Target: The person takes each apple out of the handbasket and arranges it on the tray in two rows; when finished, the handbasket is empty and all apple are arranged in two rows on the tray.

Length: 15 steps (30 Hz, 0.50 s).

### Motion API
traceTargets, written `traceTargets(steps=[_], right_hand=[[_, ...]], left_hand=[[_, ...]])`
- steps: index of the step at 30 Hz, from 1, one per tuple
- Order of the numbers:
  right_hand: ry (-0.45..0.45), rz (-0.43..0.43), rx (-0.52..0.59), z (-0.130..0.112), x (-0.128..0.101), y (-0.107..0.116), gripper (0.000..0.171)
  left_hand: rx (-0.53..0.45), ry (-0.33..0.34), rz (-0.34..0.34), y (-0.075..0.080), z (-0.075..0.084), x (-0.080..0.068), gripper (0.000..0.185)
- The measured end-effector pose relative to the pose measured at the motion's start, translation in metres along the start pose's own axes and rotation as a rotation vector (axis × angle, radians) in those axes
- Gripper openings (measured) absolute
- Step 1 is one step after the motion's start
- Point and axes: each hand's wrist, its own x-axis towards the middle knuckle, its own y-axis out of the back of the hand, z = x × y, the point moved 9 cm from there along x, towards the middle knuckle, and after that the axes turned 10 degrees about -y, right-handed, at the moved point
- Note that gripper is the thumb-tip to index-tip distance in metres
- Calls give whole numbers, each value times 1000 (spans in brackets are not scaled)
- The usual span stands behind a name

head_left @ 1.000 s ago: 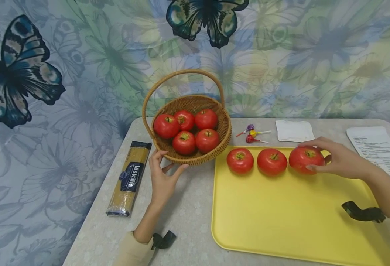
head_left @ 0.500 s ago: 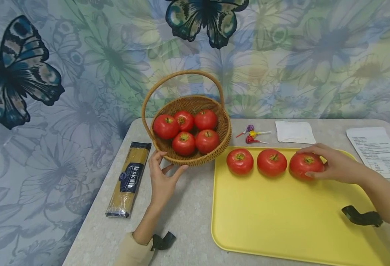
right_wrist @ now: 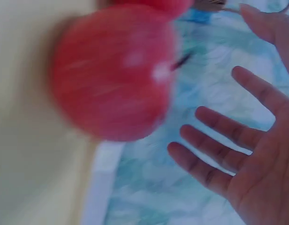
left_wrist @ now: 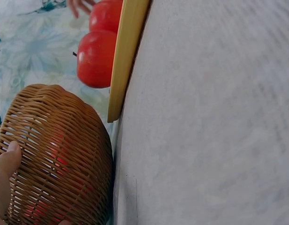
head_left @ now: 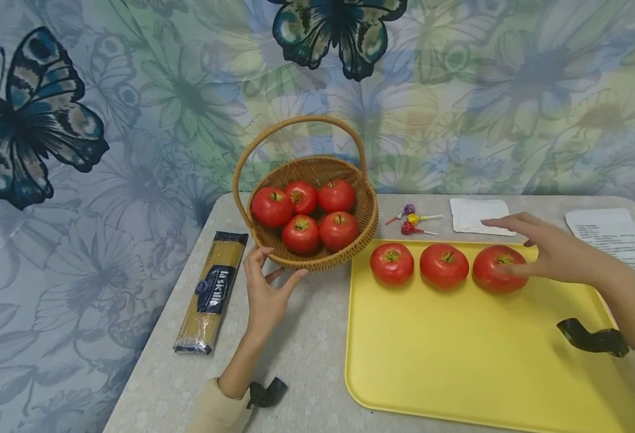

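Note:
A wicker basket (head_left: 368,207) with a tall handle holds several red apples (head_left: 302,234). My left hand (head_left: 266,294) grips the front of its rim and wall, fingers at the left and thumb at the front; in the left wrist view the thumb (left_wrist: 11,157) lies against the weave. Three more apples form a row along the far edge of the yellow tray (head_left: 431,355). Above the rightmost apple (head_left: 498,276) is my right hand (head_left: 561,252), thumb in front of it and fingers stretched out. The right wrist view shows these fingers (right_wrist: 219,152) apart from the apple (right_wrist: 116,75).
Left of the basket lies a pack of spaghetti (head_left: 211,294). Behind the tray are lollipops (head_left: 411,219), a white packet (head_left: 471,213) and a printed sheet (head_left: 615,237). A butterfly-patterned cloth (head_left: 187,90) hangs at the table's back edge.
My right hand has let go of the rightmost apple, lifting and spreading its fingers. That apple stays at the end of the row. The left hand and basket are unmoved.

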Motion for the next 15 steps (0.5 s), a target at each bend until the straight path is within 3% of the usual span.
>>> traceTargets(steps=[7,15], right_hand=[[14,-15,99,-51,37,10,76],[172,-114,334,-124,90,-16,67]], left_hand=[[-5,-9,7,2,1,0,69],[-31,-7,12,1,1,1,70]])
